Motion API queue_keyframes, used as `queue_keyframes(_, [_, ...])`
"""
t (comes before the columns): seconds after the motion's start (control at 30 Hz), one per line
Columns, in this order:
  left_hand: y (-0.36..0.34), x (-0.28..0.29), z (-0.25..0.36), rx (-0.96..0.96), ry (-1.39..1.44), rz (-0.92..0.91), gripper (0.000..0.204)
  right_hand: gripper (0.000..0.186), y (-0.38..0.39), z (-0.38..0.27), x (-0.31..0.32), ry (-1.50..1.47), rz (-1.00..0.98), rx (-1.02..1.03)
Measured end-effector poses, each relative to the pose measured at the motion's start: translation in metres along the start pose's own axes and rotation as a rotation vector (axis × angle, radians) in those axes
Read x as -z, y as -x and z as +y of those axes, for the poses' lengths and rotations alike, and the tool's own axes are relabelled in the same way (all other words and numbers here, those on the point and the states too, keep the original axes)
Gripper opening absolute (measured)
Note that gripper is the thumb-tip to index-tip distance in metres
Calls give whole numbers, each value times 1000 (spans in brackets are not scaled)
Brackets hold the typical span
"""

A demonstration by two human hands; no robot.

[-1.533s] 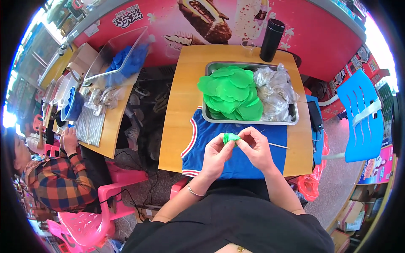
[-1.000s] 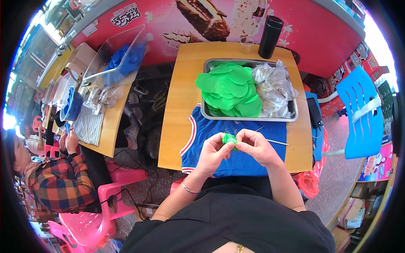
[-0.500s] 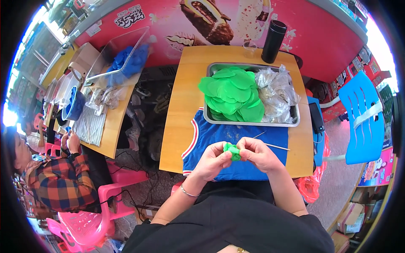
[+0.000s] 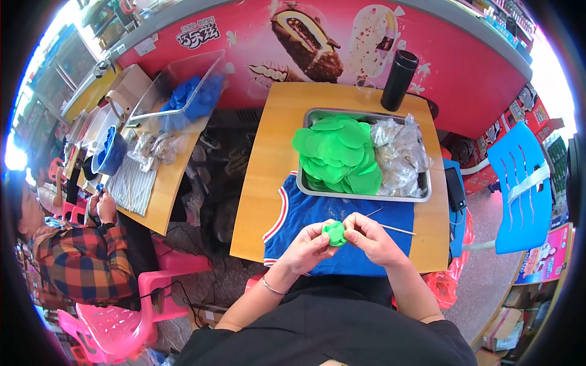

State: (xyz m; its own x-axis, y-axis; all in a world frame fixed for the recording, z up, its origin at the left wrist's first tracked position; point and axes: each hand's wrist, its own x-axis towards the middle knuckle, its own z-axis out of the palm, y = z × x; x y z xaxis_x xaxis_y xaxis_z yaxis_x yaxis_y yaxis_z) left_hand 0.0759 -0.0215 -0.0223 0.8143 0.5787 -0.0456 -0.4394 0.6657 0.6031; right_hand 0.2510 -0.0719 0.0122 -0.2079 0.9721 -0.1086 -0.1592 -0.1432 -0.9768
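Observation:
My left hand (image 4: pixel 309 247) is closed, thumb and fingers pinching a small green bundle (image 4: pixel 334 234) that looks folded from thin, soft pieces. My right hand (image 4: pixel 375 239) pinches the same bundle at its right edge with thumb and forefinger. Both hands are over a blue cloth (image 4: pixel 320 207) with a red and white edge, spread on the wooden table (image 4: pixel 256 177). Beyond them, a metal tray (image 4: pixel 366 197) holds a heap of thin green discs (image 4: pixel 339 149) and crumpled clear plastic bags (image 4: pixel 400 152). Two thin sticks (image 4: pixel 398 230) lie on the cloth by my right hand.
A black bottle (image 4: pixel 400 79) and a clear cup (image 4: pixel 365 89) stand at the table's far edge. On the left, a person (image 4: pixel 79 262) in a checked shirt handles something blue beside a table with a clear bin (image 4: pixel 183 91). Blue chair (image 4: pixel 519 189) at right, pink chair (image 4: pixel 122 323) at lower left.
The view has tilted, so the tray and table sit lower in the picture. My right fingers have slid to the bundle's right edge, and more of its rounded top shows.

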Motion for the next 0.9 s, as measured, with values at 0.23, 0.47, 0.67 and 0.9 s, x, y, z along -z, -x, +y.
queue_keyframes(0.23, [-11,-10,10,-114,-494,28,16,12,-9,5,1,19,97,75])
queue_keyframes(0.47, [-5,2,15,5,-324,-28,14,12,-6,2,2,262,93,53])
queue_keyframes(0.67, [-7,-6,3,-281,-489,310,17,15,-1,5,4,311,85,90])
queue_keyframes(0.9, [-10,-5,8,-563,-1259,346,19,16,-1,2,-2,397,97,199])
